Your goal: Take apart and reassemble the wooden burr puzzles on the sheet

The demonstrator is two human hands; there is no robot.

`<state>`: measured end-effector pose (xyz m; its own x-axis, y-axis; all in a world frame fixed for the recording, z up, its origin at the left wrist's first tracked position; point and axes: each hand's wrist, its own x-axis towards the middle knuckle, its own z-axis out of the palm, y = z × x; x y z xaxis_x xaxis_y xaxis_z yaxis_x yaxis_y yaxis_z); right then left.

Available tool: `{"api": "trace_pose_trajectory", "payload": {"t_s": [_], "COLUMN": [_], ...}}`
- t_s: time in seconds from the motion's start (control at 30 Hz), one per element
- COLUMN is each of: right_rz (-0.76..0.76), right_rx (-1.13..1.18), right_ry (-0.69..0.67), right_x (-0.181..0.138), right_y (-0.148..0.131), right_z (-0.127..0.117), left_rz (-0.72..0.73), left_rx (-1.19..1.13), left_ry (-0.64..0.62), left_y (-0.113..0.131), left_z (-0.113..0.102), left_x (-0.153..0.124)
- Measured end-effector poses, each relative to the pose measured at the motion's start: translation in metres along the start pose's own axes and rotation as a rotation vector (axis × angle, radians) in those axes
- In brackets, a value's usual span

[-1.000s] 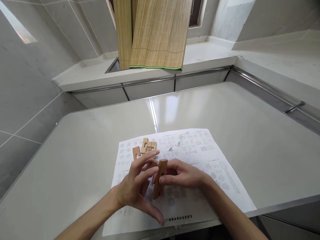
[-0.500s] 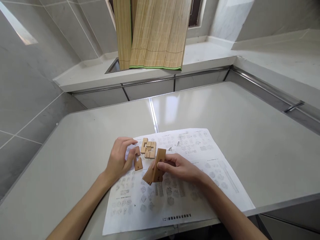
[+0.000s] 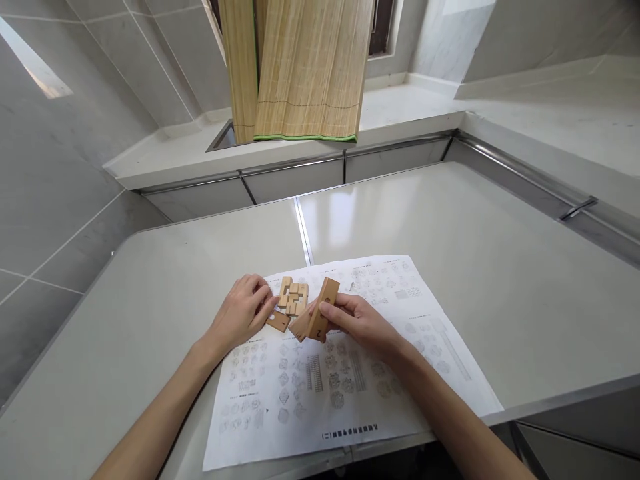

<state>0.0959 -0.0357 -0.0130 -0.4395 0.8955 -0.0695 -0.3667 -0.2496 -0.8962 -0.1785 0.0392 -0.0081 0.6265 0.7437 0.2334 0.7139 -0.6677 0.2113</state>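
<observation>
Where right fingers (image 3: 338,316) pinch, wooden block (image 3: 318,324) between

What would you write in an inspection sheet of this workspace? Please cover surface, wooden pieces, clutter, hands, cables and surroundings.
Surface: pale table with a seam; a printed paper sheet lies on it.
Wooden pieces: pale notched blocks lie close together on the paper; a brown notched piece lies beside them; more brown pieces are held, one marked "2".
Clutter: nothing seen.
Hands: right hand grips the held pieces; left hand has its fingertips at the brown notched piece, grip unclear.
Cables: nothing seen.
Surroundings: bamboo blind hanging down to a white ledge; grey tiled wall.
</observation>
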Motion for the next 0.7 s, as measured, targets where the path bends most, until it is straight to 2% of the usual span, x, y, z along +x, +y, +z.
{"api": "trace_pose_trajectory", "payload": {"t_s": [0.13, 0.27, 0.4, 0.47, 0.6, 0.7], "right_rz": [0.006, 0.004, -0.026, -0.044, -0.056, -0.063], "right_rx": [0.015, 0.049, 0.078, 0.093, 0.119, 0.134], "right_ry": [0.011, 0.019, 0.028, 0.039, 0.055, 0.061], "right_x": [0.000, 0.001, 0.003, 0.003, 0.004, 0.004], "right_y": [0.000, 0.003, 0.006, 0.007, 0.008, 0.008], "right_z": [-0.001, -0.003, -0.006, -0.008, -0.009, -0.009], "left_rz": [0.111, 0.177, -0.003, -0.135, -0.286, -0.410], "left_rx": [-0.023, -0.189, -0.577, -0.799, -1.096, -1.256], "left_ry": [-0.052, -0.057, 0.013, -0.011, -0.098, 0.002], "left_y": [-0.001, -0.001, 0.009, 0.017, 0.033, 0.044], "left_z": [-0.004, -0.001, 0.006, 0.009, 0.010, 0.008], "left_x": [-0.001, -0.006, -0.010, -0.011, -0.012, -0.012]}}
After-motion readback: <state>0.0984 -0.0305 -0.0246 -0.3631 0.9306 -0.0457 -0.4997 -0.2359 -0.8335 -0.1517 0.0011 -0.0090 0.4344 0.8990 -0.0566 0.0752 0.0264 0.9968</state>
